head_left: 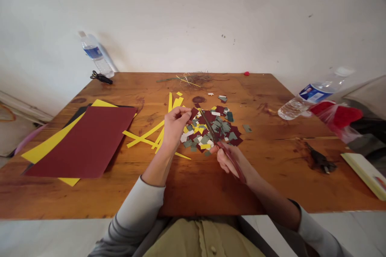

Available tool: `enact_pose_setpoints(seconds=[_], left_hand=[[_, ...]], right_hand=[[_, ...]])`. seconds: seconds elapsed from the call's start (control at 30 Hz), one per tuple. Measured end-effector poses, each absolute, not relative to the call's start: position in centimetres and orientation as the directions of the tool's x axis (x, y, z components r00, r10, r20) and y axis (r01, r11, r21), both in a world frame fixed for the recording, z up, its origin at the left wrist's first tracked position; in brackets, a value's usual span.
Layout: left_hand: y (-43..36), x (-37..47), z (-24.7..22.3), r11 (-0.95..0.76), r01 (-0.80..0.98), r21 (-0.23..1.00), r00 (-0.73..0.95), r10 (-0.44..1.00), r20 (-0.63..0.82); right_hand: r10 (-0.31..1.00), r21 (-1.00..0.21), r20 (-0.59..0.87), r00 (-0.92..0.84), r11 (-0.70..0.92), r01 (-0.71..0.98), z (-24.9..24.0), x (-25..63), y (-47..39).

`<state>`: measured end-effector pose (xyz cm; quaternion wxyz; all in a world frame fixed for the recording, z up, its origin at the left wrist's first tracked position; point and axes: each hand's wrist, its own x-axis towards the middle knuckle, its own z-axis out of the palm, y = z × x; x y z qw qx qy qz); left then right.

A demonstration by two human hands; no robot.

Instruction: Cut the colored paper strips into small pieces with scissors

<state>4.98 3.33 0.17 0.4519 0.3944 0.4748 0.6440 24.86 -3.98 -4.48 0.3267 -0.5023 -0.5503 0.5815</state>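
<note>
My left hand (176, 123) pinches a small maroon piece of paper (194, 113) between thumb and fingertips. In my right hand (226, 156) is a pair of scissors (212, 128) with red handles. Its blades point up and left, close to the maroon piece. Beneath both hands spreads a pile of cut paper bits (223, 128) in grey-green, maroon, white and yellow. Several yellow paper strips (147, 133) lie crossed under and left of my left hand.
Maroon and yellow sheets (84, 140) are stacked at the left. Water bottles (95, 54) stand at back left and, tilted-looking, at right (313, 94). A dark clip-like object (101, 77), a black plug (321, 160), a twig heap (189, 80) and a yellow-edged block (364, 174) also rest on the table.
</note>
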Motion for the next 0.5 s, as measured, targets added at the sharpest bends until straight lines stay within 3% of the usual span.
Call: enact_pose_setpoints(seconds=[0.27, 0.5], left_hand=[[3.3, 5.1, -0.1, -0.129, -0.226, 0.966, -0.254, 0.965, 0.069], [2.9, 5.4, 0.2, -0.132, -0.221, 0.966, -0.208, 0.974, 0.086]], right_hand=[[0.930, -0.969, -0.192, -0.313, -0.130, 0.210, -4.2, 24.9, -4.0], [0.895, -0.938, -0.341, -0.288, -0.305, 0.164, -2.9, 24.6, -4.1]])
